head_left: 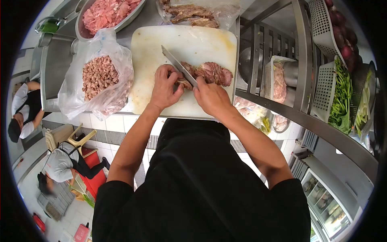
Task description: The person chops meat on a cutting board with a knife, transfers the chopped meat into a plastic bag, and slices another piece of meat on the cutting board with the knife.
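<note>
A knife point(176, 61) is in my right hand point(210, 97), its blade slanting up and to the left across a piece of cooked meat point(213, 74). The meat lies on a white cutting board point(145, 48), and its right part looks sliced. On the left side of the blade, my left hand point(164, 86) has its fingers curled against the meat's end, thumb close to it. Part of that end is hidden by the fingers. Beside the board, a clear plastic bag point(123, 64) holds diced meat point(98, 77).
A metal bowl point(79, 30) of raw pink meat point(111, 14) stands back left. More cooked meat point(189, 14) lies in plastic behind the board. A metal rack point(300, 60) on the right has baskets with greens point(342, 97). Two people point(28, 103) are at the far left.
</note>
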A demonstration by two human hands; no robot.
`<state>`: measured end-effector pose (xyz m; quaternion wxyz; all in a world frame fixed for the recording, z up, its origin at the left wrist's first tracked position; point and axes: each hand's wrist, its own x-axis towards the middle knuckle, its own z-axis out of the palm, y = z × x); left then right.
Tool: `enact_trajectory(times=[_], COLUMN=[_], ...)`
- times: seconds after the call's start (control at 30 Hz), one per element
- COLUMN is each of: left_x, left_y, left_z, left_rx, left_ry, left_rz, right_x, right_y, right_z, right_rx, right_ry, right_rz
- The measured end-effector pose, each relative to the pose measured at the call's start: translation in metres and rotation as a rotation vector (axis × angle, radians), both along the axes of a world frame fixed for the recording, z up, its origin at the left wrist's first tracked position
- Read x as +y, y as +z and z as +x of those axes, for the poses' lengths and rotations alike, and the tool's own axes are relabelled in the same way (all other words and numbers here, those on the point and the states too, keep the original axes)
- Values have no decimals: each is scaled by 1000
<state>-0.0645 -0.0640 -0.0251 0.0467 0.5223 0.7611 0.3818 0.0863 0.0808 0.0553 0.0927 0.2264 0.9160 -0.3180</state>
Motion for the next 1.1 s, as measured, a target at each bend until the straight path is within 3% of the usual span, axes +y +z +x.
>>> enact_trajectory(times=[0.2, 0.37, 0.47, 0.57, 0.7, 0.93, 1.1], left_x=[1, 3, 3, 2, 2, -1, -6], left_y=[1, -3, -2, -4, -4, 3, 9], left_z=[0, 3, 4, 3, 2, 1, -4], left_rx=[3, 45, 20, 33, 36, -48, -45], left_ry=[38, 34, 55, 43, 46, 35, 42], left_rz=[1, 0, -7, 10, 0, 41, 22], right_x=[13, 4, 10, 2, -20, -13, 0], right_y=[81, 23, 57, 52, -27, -22, 21], right_z=[54, 25, 47, 71, 37, -5, 16], right_rx=[-232, -65, -137, -231, -41, 66, -28], right_ry=[20, -9, 38, -11, -53, -55, -30], right_rz=[-141, -89, -136, -154, 24, 15, -20])
